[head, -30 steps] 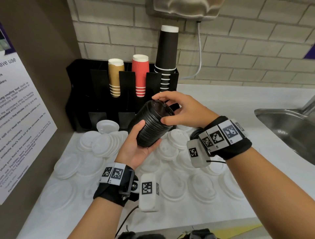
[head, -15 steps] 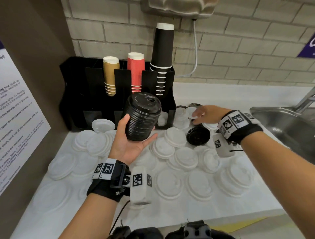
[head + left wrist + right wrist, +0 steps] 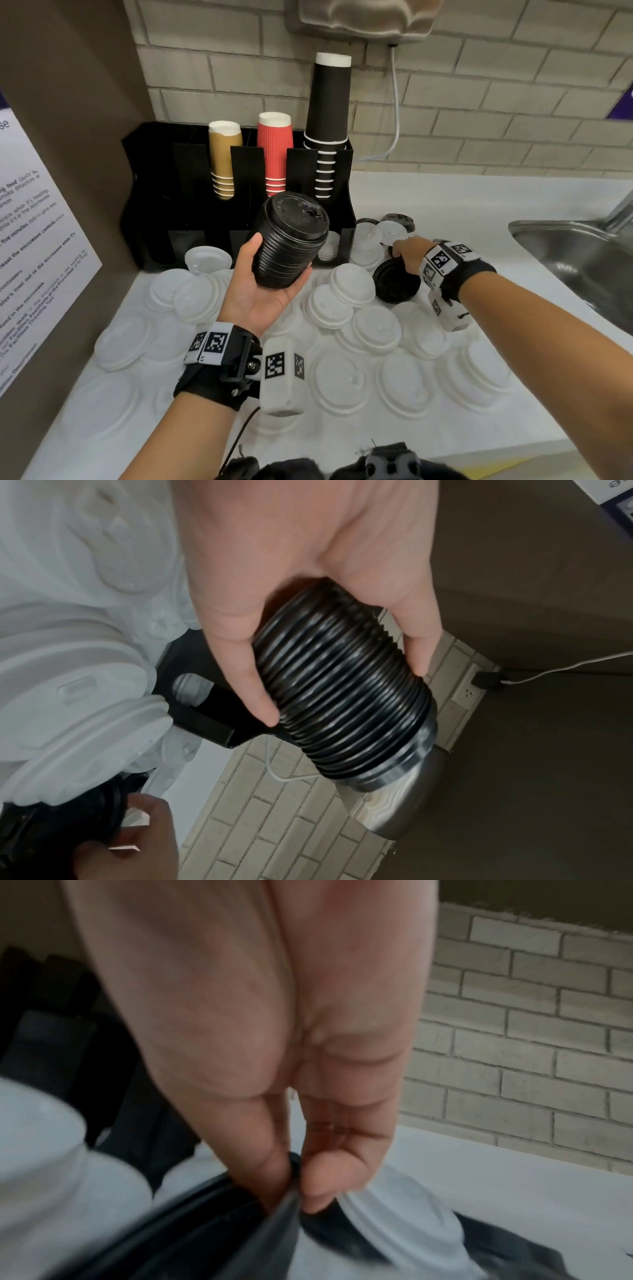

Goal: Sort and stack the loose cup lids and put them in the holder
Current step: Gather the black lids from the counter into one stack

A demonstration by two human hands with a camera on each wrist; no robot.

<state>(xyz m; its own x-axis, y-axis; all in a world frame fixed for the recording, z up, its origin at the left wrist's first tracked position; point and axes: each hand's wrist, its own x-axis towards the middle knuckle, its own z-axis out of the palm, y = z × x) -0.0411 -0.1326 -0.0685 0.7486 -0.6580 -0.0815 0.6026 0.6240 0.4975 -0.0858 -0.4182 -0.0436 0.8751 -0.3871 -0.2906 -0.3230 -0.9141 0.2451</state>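
Stack of black lids point(image 3: 289, 241): held upright above the desk point(image 3: 445, 198) in the left hand point(image 3: 260, 291), grip wrapped round its ribbed side, likely ready for another. Loose black lid point(image 3: 212, 1213): on the desk beside the holder point(image 3: 191, 192), its rim pinched by the right hand point(image 3: 409, 251). White lids point(image 3: 342, 298): scattered, unsorted.

White counter point(image 3: 445, 198) carries scattered white lids point(image 3: 352, 284); black holder point(image 3: 154, 192) behind.

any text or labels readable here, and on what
"five minutes", "microwave", "food": fragments on the white notice on the left wall; its other lines are too blurred.
Black-and-white square codes, no words, on the wristbands.
Embossed marks on the top of the black lid stack: unreadable.
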